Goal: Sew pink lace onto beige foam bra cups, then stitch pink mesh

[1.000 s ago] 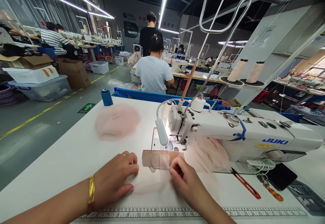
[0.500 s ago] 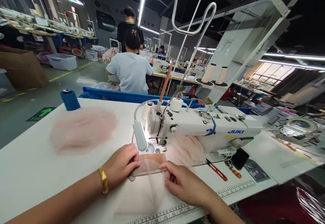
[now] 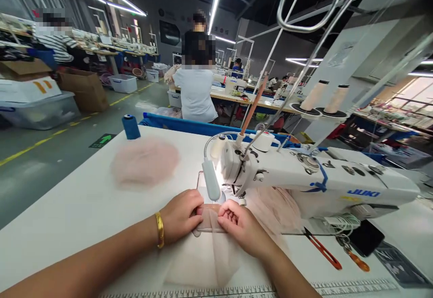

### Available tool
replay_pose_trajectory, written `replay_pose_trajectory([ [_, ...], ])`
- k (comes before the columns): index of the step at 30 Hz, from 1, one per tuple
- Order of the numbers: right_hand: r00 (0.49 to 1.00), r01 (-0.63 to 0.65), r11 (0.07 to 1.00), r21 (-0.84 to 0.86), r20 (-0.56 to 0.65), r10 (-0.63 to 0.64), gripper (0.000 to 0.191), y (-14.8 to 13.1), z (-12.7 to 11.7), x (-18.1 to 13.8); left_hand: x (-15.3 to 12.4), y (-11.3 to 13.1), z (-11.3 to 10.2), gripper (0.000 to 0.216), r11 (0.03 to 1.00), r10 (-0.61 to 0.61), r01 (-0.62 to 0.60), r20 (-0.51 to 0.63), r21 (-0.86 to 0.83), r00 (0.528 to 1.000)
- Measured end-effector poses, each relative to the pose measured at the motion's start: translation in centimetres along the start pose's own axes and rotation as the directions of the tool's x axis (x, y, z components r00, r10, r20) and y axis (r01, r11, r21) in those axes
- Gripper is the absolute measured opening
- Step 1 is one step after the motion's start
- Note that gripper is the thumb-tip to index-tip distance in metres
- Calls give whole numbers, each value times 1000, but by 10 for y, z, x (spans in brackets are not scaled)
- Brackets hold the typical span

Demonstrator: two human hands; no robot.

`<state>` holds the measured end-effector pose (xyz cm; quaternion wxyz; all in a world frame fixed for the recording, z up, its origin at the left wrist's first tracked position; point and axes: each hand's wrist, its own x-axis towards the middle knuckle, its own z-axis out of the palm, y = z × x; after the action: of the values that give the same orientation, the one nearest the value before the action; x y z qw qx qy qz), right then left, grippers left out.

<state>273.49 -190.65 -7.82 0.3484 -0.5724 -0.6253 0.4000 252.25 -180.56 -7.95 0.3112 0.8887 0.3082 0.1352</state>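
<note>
A sheer pale fabric piece [image 3: 203, 262] lies on the white table in front of the sewing machine [image 3: 270, 167]. My left hand [image 3: 184, 212], with a gold bracelet at the wrist, pinches its left side near the needle area. On the other side my right hand [image 3: 238, 221] grips the fabric with thumb and curled fingers. Between both hands the top edge of the fabric reaches the machine's plate. A small lamp [image 3: 211, 181] lights this spot and partly hides the needle. Bunched pinkish fabric [image 3: 274, 205] rests under the machine arm.
A pink fabric pile [image 3: 145, 160] and a blue thread cone [image 3: 131, 126] are on the table's left. Orange-handled thread snips [image 3: 323, 248], a phone [image 3: 367, 238] and a key ring lie at right. A ruler strip [image 3: 189, 292] runs along the front edge. Co-workers sit and stand beyond.
My right hand has moved closer to my left hand and up toward the needle area, still gripping the fabric. The camera view has turned left, bringing another person into sight.
</note>
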Motion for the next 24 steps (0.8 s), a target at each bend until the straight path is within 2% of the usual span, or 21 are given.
replay_pose_trajectory([
  [3,998,-67,988,141,24,64,13,-2,-2,-4,-1,8,-3,13,945,-120,145,103,-295,987],
  [4,997,-78,980,185,37,72,16,-2,-1,-5,-1,10,-3,16,924,-148,184,130,-337,980],
  [6,994,-94,959,269,77,76,23,-2,0,-6,-1,13,-1,19,947,-154,180,116,-267,981],
  [9,983,-143,935,326,155,97,35,0,1,-8,-3,13,1,13,995,-49,50,23,-84,999],
  [10,980,-154,935,320,173,103,40,1,2,-8,-4,13,1,12,995,-19,19,10,-95,1000],
  [12,977,-158,947,281,182,109,45,3,4,-7,-7,13,1,8,969,-28,40,50,-246,998],
  [14,979,-149,962,230,173,111,38,4,6,-6,-9,14,1,14,890,-90,144,142,-433,986],
  [16,984,-126,972,199,151,97,24,4,8,-5,-9,14,3,17,817,-136,218,189,-534,973],
  [20,994,-75,982,171,95,59,11,2,3,-3,-5,13,6,16,828,-131,177,123,-531,984],
  [24,995,-80,985,153,72,69,12,0,-1,-3,-1,13,7,22,841,-131,162,97,-516,987],
])
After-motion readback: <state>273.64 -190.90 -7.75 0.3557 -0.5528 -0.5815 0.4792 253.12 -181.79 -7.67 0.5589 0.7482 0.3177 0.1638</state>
